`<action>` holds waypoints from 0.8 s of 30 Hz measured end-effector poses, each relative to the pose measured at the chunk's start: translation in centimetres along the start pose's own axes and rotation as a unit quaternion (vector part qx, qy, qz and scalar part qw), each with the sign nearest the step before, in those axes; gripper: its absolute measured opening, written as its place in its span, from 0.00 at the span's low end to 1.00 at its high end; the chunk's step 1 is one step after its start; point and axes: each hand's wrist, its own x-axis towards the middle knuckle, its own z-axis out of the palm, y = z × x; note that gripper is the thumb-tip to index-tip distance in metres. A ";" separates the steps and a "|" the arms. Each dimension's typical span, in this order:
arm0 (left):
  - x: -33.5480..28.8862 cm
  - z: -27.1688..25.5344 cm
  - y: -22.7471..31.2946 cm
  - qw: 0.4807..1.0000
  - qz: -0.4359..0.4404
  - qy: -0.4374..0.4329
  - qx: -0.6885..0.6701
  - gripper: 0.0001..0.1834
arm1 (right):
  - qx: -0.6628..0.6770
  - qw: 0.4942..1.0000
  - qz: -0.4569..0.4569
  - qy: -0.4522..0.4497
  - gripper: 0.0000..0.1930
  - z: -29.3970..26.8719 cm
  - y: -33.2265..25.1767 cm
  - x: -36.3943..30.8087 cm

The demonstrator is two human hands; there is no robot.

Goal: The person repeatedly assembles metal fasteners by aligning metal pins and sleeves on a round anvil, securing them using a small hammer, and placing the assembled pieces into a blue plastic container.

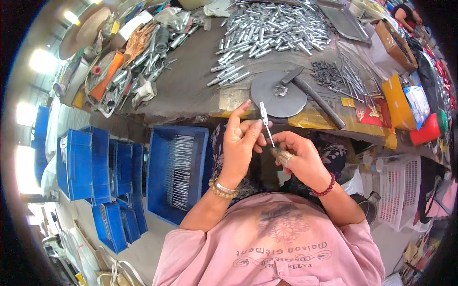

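Observation:
My left hand (241,145) pinches a short shiny metal sleeve (264,112) between thumb and fingers, its index finger raised. My right hand (301,157) grips a thin metal rod (271,137) that slants up to the sleeve's lower end. Whether the rod is inside the sleeve or only touching it, I cannot tell. A worn wrapping (285,158) covers part of a right-hand finger. Just beyond the hands lies a round grey metal plate (262,95), with a hammer (318,101) resting across its right side and small silver pieces (280,90) on it.
A big heap of metal sleeves (276,31) covers the back of the workbench (191,90). Dark screws (329,75) and long rods (353,76) lie at right, near a red jar (429,128). A blue bin (157,190) of rods stands below left, beside stacked blue bins (78,164).

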 end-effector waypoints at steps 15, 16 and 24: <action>-3.9 -19.1 -5.1 0.939 -0.034 0.340 0.030 0.30 | -0.405 0.777 -0.397 0.274 0.29 -2.5 1.5 6.2; -4.6 -21.9 -7.9 0.924 -0.049 0.375 0.058 0.31 | -0.445 0.720 -0.444 0.294 0.29 -2.6 2.0 6.9; -4.7 -34.4 -18.9 0.842 -0.110 0.520 0.090 0.32 | -0.472 0.694 -0.460 0.291 0.29 -2.4 3.2 7.4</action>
